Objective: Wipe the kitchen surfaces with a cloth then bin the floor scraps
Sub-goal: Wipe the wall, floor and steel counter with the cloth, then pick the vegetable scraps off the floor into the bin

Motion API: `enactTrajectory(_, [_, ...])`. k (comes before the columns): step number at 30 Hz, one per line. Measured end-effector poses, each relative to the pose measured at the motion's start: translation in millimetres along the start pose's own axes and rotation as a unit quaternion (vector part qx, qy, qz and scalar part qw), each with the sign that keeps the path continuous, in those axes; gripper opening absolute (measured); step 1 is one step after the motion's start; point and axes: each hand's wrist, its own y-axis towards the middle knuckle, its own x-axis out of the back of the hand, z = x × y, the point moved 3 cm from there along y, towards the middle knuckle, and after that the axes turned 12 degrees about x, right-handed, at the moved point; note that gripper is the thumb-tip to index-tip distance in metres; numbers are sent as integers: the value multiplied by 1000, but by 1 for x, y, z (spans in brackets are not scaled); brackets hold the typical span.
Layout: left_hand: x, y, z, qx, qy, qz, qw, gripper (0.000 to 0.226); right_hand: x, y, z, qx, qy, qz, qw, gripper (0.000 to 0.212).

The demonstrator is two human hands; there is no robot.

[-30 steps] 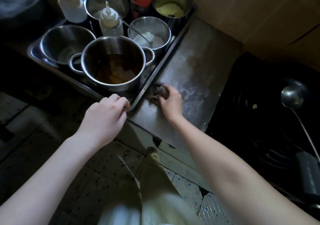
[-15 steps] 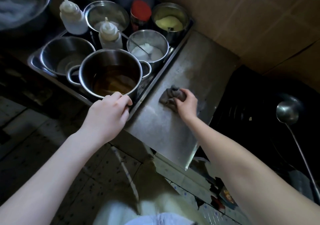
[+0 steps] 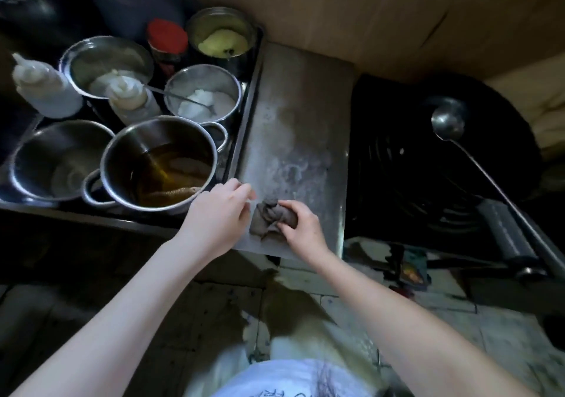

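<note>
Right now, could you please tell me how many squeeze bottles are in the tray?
2. One squeeze bottle stands at the tray's far left edge; the other stands mid-tray, between the metal pots. Others could be hidden in the dark beyond.

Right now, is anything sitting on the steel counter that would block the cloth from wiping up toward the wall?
Nothing visible does. The right hand presses the grey cloth at the near edge of the steel counter, and the strip beyond it is bare up to the wall. The pots stay inside the tray on the left; the left hand rests at its corner.
</note>
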Motion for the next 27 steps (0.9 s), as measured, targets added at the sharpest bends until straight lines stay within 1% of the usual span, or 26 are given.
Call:
enactTrajectory(6, [-13,-3,-7,-107,31,51,992,22,11,-31,3,-89,20,-66,994,48])
enactTrajectory(9, [-24,-2,-23,-154,51,75,984,21,21,-48,4,-128,30,-101,986,55])
enactTrajectory(11, [-32,-1,-40,-186,53,92,977,20,31,-65,2,-150,36,-133,979,55])
enactTrajectory(15, [-52,-2,-85,-263,80,128,953,22,56,-114,-8,-195,35,-192,961,52])
enactTrajectory(20, [-81,-8,-151,-357,118,167,911,23,87,-196,-32,-271,38,-270,923,51])
enactTrajectory(24, [-110,-23,-205,-408,155,184,881,22,118,-256,-53,-303,-21,-335,892,49])
enactTrajectory(26, [-127,-31,-236,-432,183,180,865,24,135,-286,-69,-319,-74,-339,882,45])
enactTrajectory(27, [-135,-36,-252,-443,195,177,857,25,142,-302,-77,-327,-108,-330,879,44])
